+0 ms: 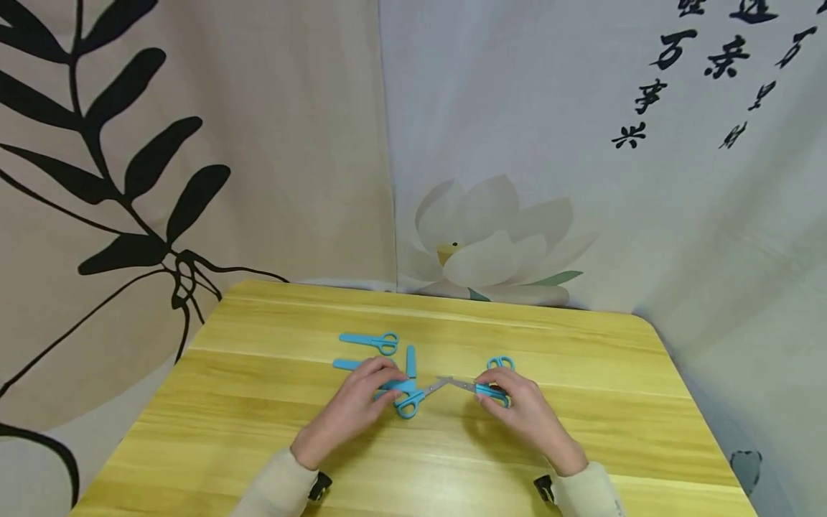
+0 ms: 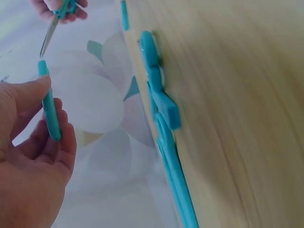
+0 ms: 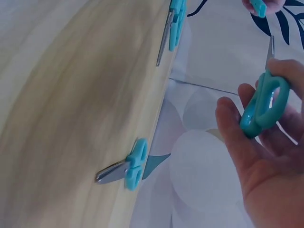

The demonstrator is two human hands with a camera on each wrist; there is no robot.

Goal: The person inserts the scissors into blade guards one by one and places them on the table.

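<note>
My left hand (image 1: 362, 395) pinches a blue blade cover (image 2: 51, 111) between thumb and fingers, above the table. Facing it, my right hand (image 1: 520, 402) grips a pair of scissors (image 3: 267, 102) by its blue handles, bare blades pointing left. In the left wrist view the blade tip is close to the cover's end; whether they touch I cannot tell. Below the left hand lies another pair of scissors (image 1: 408, 408) with bare blades. Beyond the right hand are further bare-bladed scissors (image 3: 135, 164), partly hidden in the head view.
Covered scissors (image 1: 368, 340) lie farther back on the wooden table (image 1: 581, 345). A blue cover (image 1: 410, 359) and another blue piece (image 1: 347, 364), partly behind the left hand, lie nearby. Printed cloth (image 1: 310, 143) hangs behind the table.
</note>
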